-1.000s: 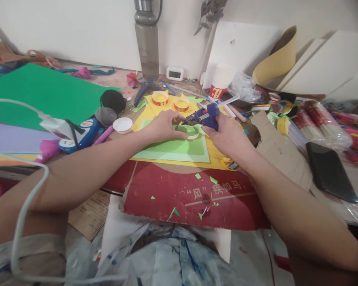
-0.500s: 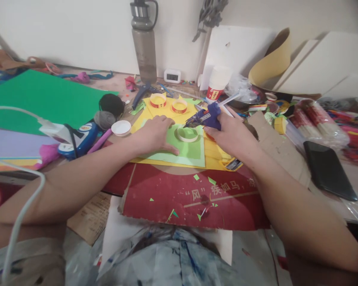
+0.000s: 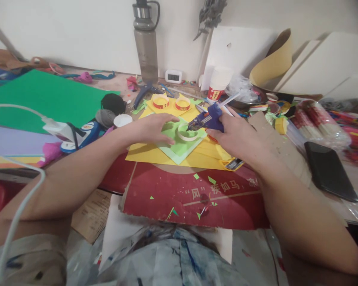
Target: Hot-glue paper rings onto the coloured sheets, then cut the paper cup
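In the head view my right hand point(image 3: 234, 133) is closed around a blue glue gun point(image 3: 209, 119), a clear stick poking out of its back end. Its nozzle points left, at the rim of a pale paper ring point(image 3: 187, 138). The ring stands on a light green paper square point(image 3: 179, 153), turned corner-down on yellow paper point(image 3: 143, 155). Fingers apart, my left hand point(image 3: 152, 129) is at the green square's left edge; whether it touches the paper is unclear. Behind are two yellow paper pieces with red-banded rings point(image 3: 160, 103).
A tall bottle point(image 3: 146, 51), a small digital clock point(image 3: 173, 76) and a paper cup point(image 3: 217, 85) stand at the back. A black phone point(image 3: 331, 171) lies right. Red cardboard point(image 3: 167, 194) with green scraps lies in front. A white cable point(image 3: 20, 222) crosses my left arm.
The green square has turned from edge-on to corner-down, with the ring on it. My left hand has lifted slightly and its fingers point more to the right. The glue gun has barely moved.
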`<state>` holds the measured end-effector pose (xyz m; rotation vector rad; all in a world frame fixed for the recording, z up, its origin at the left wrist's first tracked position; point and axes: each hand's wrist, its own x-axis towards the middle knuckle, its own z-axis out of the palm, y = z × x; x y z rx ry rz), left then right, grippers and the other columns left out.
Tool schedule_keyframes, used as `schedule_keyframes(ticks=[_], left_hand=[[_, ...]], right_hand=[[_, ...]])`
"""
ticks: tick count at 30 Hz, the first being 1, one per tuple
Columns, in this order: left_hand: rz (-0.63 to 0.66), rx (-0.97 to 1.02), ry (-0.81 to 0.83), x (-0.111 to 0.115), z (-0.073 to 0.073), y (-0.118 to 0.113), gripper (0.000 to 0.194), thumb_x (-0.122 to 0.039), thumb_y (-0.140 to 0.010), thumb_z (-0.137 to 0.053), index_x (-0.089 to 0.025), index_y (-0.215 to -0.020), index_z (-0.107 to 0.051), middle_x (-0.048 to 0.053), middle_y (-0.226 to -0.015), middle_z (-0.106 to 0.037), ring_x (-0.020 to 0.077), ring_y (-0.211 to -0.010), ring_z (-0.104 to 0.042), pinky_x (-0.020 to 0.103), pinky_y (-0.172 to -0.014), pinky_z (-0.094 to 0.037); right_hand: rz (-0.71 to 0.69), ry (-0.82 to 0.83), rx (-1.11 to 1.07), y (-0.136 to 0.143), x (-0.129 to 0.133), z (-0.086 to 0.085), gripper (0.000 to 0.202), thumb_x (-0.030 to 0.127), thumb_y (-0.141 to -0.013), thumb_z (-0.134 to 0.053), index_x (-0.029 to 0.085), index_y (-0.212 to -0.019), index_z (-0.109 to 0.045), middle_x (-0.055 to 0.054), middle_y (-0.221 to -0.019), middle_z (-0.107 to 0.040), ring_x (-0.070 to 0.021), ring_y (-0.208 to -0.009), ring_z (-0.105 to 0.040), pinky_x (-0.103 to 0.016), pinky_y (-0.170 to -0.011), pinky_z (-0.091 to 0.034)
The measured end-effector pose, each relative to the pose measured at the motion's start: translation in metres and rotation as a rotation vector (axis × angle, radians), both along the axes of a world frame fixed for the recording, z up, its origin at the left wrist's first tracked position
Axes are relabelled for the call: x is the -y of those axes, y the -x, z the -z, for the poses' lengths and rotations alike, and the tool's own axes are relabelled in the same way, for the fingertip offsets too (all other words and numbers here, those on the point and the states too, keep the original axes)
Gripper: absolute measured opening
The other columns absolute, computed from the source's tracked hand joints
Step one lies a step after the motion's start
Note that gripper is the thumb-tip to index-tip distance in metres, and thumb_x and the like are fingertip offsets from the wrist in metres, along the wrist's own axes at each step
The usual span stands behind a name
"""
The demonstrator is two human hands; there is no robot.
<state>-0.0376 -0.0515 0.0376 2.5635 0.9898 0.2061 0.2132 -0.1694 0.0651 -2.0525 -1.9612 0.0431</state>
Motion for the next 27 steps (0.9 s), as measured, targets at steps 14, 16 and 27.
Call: schedule_keyframes(ticks=[14, 16, 27], left_hand=[[-0.111, 0.187, -0.104, 0.02, 0.028, -0.038, 0.063, -0.055, -0.08, -0.086, -0.019, -0.129, -0.069, 0.016, -0.132, -0.07, 0.0335, -0.126, -0.061, 0.048, -0.112, -0.048], [-0.102, 0.195, -0.102, 0.019, 0.028, -0.038, 0.058, -0.055, -0.082, -0.084, -0.018, -0.125, -0.071, 0.016, -0.129, -0.072, 0.0333, -0.124, -0.062, 0.048, -0.11, -0.048], [-0.135, 0.276, -0.026, 0.019, 0.028, -0.038, 0.063, -0.062, -0.079, -0.082, -0.019, -0.123, -0.071, 0.015, -0.131, -0.071, 0.0332, -0.124, -0.064, 0.05, -0.112, -0.049]], right_hand=[[-0.006, -0.078, -0.015, 0.0, -0.002, 0.007, 0.027, 0.034, -0.095, -0.066, 0.019, -0.117, -0.073, -0.017, -0.107, -0.078, -0.0404, -0.113, -0.071, -0.05, -0.09, -0.056], [-0.013, -0.08, 0.003, 0.001, -0.001, 0.007, 0.028, 0.034, -0.096, -0.065, 0.019, -0.118, -0.072, -0.018, -0.107, -0.078, -0.0402, -0.112, -0.071, -0.05, -0.09, -0.056], [-0.032, -0.036, 0.007, 0.005, -0.002, 0.01, 0.032, 0.032, -0.1, -0.059, 0.016, -0.124, -0.071, -0.019, -0.108, -0.079, -0.0364, -0.104, -0.072, -0.046, -0.089, -0.055]])
